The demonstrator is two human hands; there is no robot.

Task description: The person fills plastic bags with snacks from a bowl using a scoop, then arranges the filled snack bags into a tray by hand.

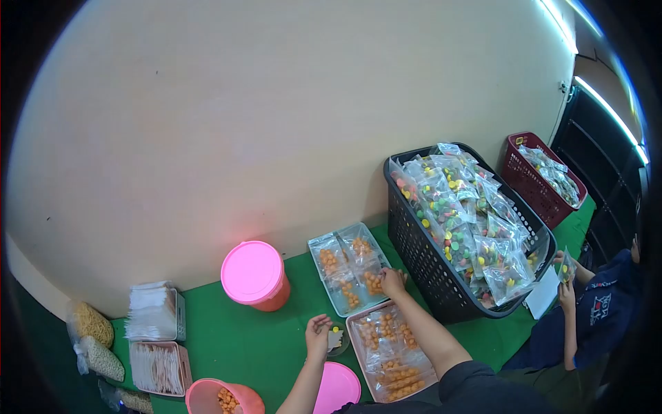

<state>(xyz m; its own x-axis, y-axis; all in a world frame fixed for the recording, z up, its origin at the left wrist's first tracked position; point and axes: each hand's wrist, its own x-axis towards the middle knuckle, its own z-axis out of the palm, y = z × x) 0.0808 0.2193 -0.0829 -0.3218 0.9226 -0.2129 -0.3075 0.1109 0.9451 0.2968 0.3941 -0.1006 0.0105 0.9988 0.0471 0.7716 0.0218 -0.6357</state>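
My right hand (394, 283) is over the right edge of the pale blue tray (336, 302), its fingers closed on the corner of a clear plastic bag of orange balls (373, 281). Several more such bags lie flat in that tray. My left hand (318, 337) is raised with loosely bent fingers apart and nothing visible in them. Right beside it is a small round container (337, 340) with pale pieces and a yellow spot inside. Below my right forearm, a pink tray (363, 373) holds more filled bags, partly covered by the arm.
A black basket (441, 303) heaped with bags of colourful pieces stands at right, a maroon basket (527, 183) behind it. A person (600, 310) holds a small bag there. Pink-lidded tub (255, 276), open pink tub (241, 397), loose lid (338, 388) and bag-filled baskets (181, 314) surround me.
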